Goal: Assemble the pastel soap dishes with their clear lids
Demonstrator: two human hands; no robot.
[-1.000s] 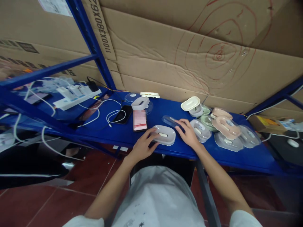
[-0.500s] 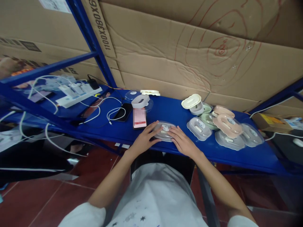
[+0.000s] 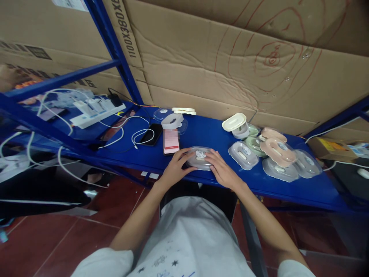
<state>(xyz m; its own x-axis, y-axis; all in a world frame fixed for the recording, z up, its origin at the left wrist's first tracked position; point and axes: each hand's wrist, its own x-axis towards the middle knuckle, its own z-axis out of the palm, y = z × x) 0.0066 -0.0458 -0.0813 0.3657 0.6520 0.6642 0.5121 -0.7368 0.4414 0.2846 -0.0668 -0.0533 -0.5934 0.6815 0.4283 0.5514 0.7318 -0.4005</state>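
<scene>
A clear plastic case with a round white label (image 3: 201, 158) lies near the front edge of the blue table. My left hand (image 3: 176, 169) grips its left side, thumb at the front and fingers over the top. On the right side, my right hand (image 3: 223, 171) rests its fingers on the case's rim and top. Behind my left hand lies a phone with a lit pink screen (image 3: 171, 141), partly under a pale grey oval piece (image 3: 172, 121). To the right of my right hand sits a grey case (image 3: 243, 155), beside several peach (image 3: 278, 152), green and clear ones.
A cream oval piece (image 3: 234, 122) tops a stack at the back. Left are a dark phone (image 3: 151, 134), white cables and a power strip (image 3: 98, 115). Blue shelf posts frame the table; cardboard (image 3: 184, 57) stands behind. Another person's hand (image 3: 8, 77) shows far left.
Both hands have shifted outward on the clear case, uncovering more of its top and label. The whole view has moved slightly.
</scene>
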